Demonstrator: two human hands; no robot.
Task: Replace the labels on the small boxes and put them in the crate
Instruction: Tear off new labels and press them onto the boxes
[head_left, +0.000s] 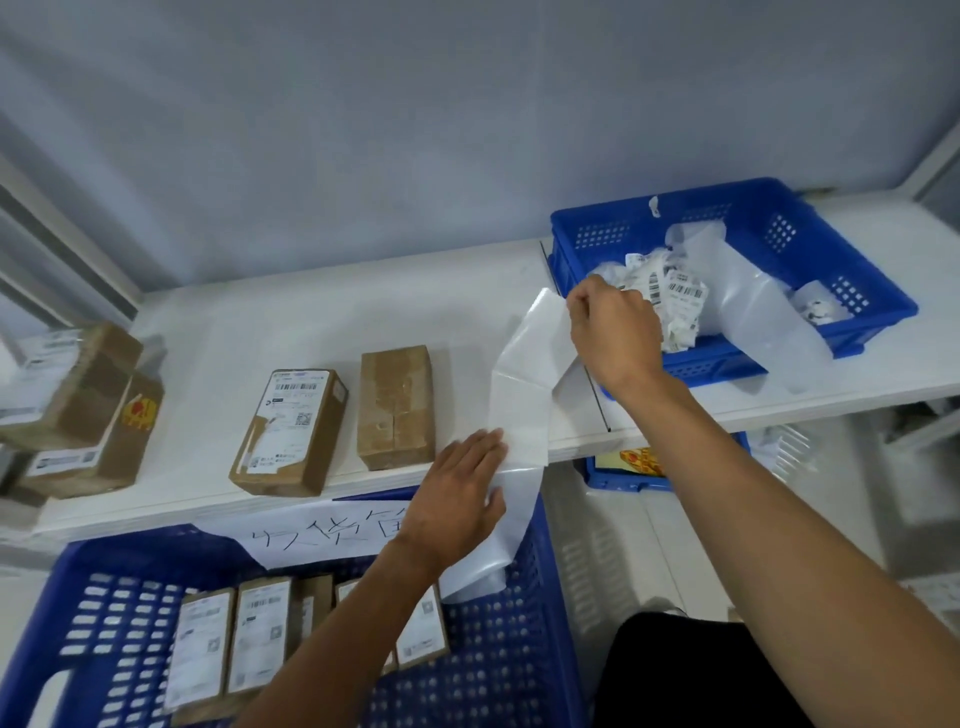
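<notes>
At the table's (218, 332) front edge, near 6 o'clock, the L hand (457, 499) is lying flat w/ fingers straight, pressing the lower part of a white label strip (524, 395) against the edge. Its grip is apart, nothing curled round. The R hand (615, 332), at 1 o'clock from the L, is pinching the strip's top end, grip clamped on it, holding it raised just beside the blue basket (779, 244). The strip is running creased btwn both hands, its tail hanging past the edge over the blue crate (493, 665).

A bare small box (397, 405) is sitting at 9 o'clock from the strip, near it but apart. A labelled small box (291, 431) is lying just beside that one, further toward 9. A stack of boxes (78, 410) is sitting at the far 9 o'clock end.

The crate, at 7 o'clock below the table, is holding several labelled boxes (254, 634) side by side, labels up. A handwritten paper sign (322, 535) is hanging over its far rim. The basket at 2 o'clock is holding crumpled old labels (670, 296) & loose clear liner.
</notes>
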